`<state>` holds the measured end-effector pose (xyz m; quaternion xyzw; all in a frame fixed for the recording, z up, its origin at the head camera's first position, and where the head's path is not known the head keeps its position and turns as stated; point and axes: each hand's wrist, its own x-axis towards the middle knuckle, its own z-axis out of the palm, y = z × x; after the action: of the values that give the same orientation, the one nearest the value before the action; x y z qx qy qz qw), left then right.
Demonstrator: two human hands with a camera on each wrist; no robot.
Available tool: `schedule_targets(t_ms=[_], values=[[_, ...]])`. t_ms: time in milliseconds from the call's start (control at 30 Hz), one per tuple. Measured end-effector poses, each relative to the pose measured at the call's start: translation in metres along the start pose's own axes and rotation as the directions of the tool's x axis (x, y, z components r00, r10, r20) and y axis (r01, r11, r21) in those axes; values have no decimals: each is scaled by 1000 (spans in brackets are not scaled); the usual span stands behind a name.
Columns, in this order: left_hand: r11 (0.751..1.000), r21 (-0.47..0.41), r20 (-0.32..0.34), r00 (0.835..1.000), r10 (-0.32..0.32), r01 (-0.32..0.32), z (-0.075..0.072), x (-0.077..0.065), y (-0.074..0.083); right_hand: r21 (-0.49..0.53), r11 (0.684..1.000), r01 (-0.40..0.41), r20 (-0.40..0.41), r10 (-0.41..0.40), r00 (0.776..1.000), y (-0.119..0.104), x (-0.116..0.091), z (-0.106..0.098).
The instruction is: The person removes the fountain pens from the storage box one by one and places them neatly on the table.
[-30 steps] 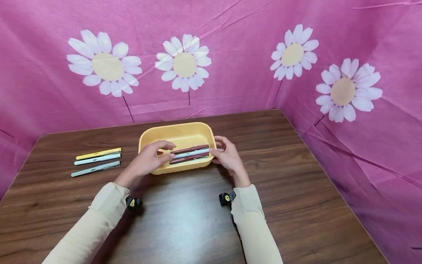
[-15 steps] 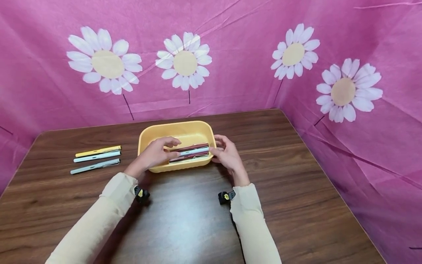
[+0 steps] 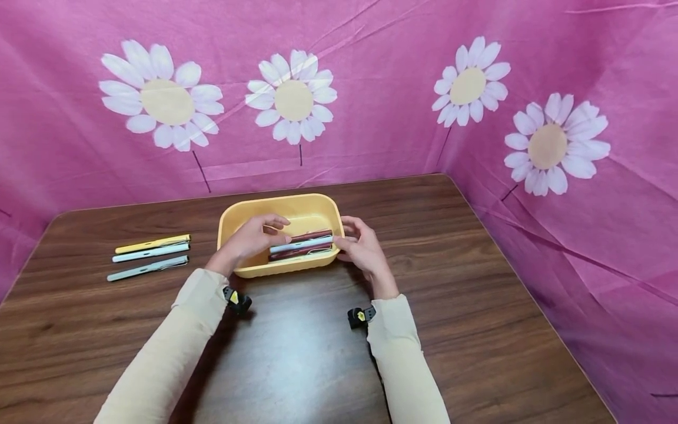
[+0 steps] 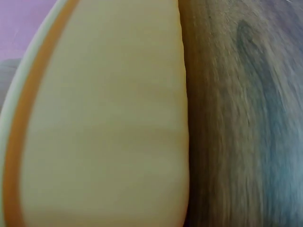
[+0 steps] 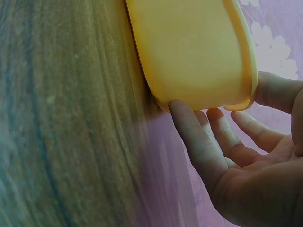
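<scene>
A yellow plastic box (image 3: 288, 272) stands near the back of the table. Inside it, side by side, lie dark red pens (image 3: 300, 252), a light blue pen (image 3: 306, 243) and a pale green pen (image 3: 318, 255). My left hand (image 3: 251, 237) reaches over the near left rim, thumb and fingers apart above the box floor. Its thumb tip is at the left end of the farther dark red pen (image 3: 318, 234). My right hand (image 3: 362, 247) holds the box's right end, thumb at the rim and fingertips against the outer wall (image 5: 199, 56). The left wrist view shows only the box wall (image 4: 104, 118) and table.
Left of the box, a yellow pen (image 3: 153, 244), a light blue pen (image 3: 150, 252) and a grey-blue pen (image 3: 148, 268) lie on the wooden table (image 3: 477, 330). Pink cloth (image 3: 381, 118) printed with daisies hangs behind the table and along its right side.
My left hand has moved right and farther into the box, uncovering the left ends of the nearer pens. The right hand stays at the box's right end. The camera view shifts slightly.
</scene>
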<state>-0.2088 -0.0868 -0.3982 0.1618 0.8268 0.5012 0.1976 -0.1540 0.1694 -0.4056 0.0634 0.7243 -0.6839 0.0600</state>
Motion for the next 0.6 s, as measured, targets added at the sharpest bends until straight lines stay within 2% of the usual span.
schedule_targets(t_ms=[167, 267, 433, 600], values=[[999, 36, 7, 1000, -2, 2, 4, 6, -1, 0, 1000, 3, 4, -3, 1000, -1, 0, 1], [992, 120, 0, 1000, 24, -23, 5, 7, -1, -3, 1000, 8, 1, -8, 1000, -1, 0, 1], [965, 259, -10, 999, 45, -41, 6, 7, -2, -11, 1000, 2, -2, -2, 1000, -1, 0, 1], [958, 286, -5, 999, 34, -31, 8, 8, -3, -6, 1000, 2, 0, -2, 1000, -1, 0, 1]])
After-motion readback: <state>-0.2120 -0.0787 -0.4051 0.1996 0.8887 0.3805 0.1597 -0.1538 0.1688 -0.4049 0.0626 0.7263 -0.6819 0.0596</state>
